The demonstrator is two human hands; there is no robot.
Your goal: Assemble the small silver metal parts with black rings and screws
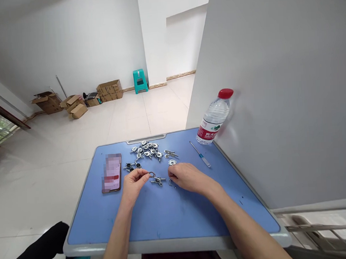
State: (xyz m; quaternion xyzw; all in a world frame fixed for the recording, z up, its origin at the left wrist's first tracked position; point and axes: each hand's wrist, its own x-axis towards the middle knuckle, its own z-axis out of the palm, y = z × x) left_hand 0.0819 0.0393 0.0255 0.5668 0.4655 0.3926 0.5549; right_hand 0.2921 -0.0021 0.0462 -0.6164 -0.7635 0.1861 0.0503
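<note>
Between the thumb and fingers of my left hand (135, 183) is a thin metal ring-shaped plate (152, 173). Just below it on the blue table lies a small metal fitting with side arms (158, 181). My right hand (185, 176) is closed in a pinch, and its fingertips hide whatever may be in them. Flat oval metal plates (172, 162) lie right beyond it, and tiny screws (170, 182) lie by its fingers. Left of centre sit several fittings with black round inserts (129, 165). A pile of silvery metal fittings (147, 149) is farther back.
A screwdriver (200, 154) and a red-capped water bottle (212, 121) stand at the table's right, near the grey wall. A phone (112, 173) lies at left. Slim metal pieces (170, 154) sit beside the pile. Cardboard boxes (109, 90) and a green stool (140, 81) are on the floor.
</note>
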